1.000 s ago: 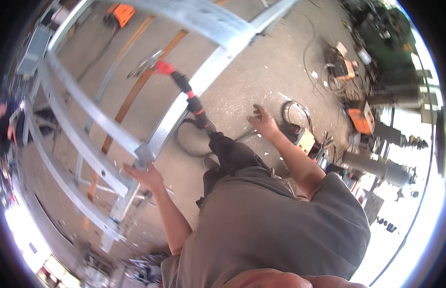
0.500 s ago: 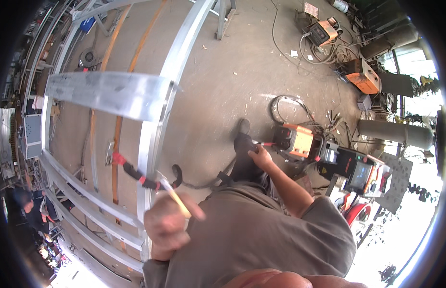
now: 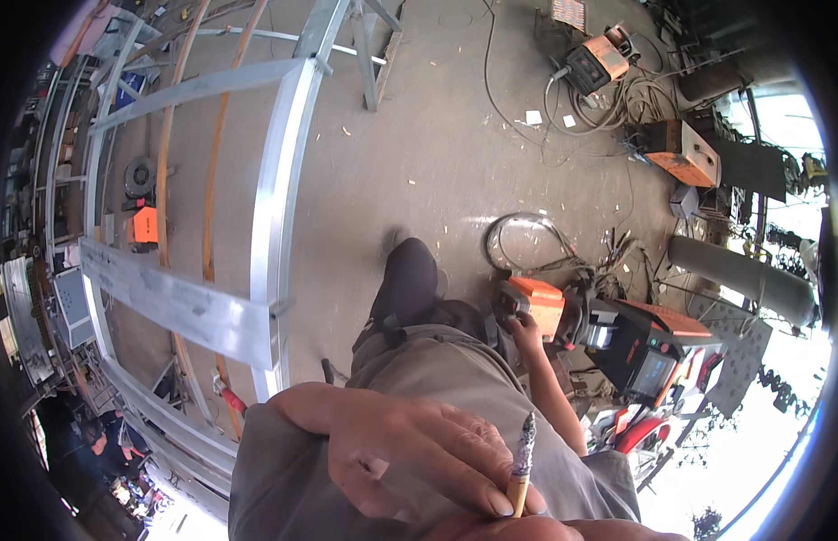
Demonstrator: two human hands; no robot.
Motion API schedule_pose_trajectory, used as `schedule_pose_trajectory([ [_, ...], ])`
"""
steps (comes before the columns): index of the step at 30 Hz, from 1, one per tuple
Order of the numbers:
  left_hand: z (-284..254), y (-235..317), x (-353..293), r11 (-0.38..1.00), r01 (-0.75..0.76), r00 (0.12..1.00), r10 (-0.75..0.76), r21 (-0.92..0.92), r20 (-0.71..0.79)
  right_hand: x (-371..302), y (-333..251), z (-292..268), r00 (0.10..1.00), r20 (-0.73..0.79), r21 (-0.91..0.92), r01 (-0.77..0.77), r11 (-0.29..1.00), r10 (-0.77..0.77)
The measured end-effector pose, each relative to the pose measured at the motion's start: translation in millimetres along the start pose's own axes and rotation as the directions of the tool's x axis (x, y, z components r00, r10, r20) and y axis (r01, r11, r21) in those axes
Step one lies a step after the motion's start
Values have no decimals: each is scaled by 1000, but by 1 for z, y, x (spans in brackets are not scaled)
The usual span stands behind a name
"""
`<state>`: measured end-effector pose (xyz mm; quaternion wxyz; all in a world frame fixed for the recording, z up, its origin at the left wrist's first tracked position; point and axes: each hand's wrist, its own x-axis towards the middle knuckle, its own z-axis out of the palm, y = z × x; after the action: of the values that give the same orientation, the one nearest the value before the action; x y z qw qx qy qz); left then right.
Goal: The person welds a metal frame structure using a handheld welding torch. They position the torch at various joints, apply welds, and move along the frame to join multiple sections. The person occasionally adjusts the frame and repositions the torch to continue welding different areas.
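My left hand (image 3: 419,451) is raised close in front of me, low in the picture. A lit cigarette (image 3: 519,487) with a long grey ash end stands pinched between its fingers. My right hand (image 3: 524,331) reaches forward beside the front of an orange and black machine box (image 3: 538,305) on the floor. Its fingers are curled, and whatever they hold is hidden. To my left stands a silver metal frame (image 3: 273,207) of square tubes. A red-handled clamp-like piece (image 3: 228,393) shows by its near part, partly covered by my arm.
Coiled cables (image 3: 518,239) lie beyond the machine box. Farther right are more orange machines (image 3: 601,61) and a grey gas cylinder (image 3: 739,275). A machine with a screen (image 3: 655,371) stands at my right. At far left is another person (image 3: 103,442). Scraps litter the floor.
My left hand has come up and right toward me with the cigarette. My right hand has moved right to the machine box. My view has shifted, and a leg has swung forward.
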<state>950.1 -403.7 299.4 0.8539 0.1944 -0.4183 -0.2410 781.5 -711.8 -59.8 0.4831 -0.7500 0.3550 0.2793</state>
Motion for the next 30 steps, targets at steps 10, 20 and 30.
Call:
schedule_pose_trajectory([
  [10, -309, 37, 139, 981, -177, 972, 162, -84, -169, 230, -176, -57, 983, -3, -120, -180, 976, 181],
  [20, -499, 35, 268, 901, -390, 847, 270, -190, -458, 477, -484, -127, 991, 1, -226, 128, 966, -131],
  [30, -760, -94, 149, 747, 660, -17, 120, 79, -993, 835, -659, 15, 827, 517, -605, 536, 588, -222],
])
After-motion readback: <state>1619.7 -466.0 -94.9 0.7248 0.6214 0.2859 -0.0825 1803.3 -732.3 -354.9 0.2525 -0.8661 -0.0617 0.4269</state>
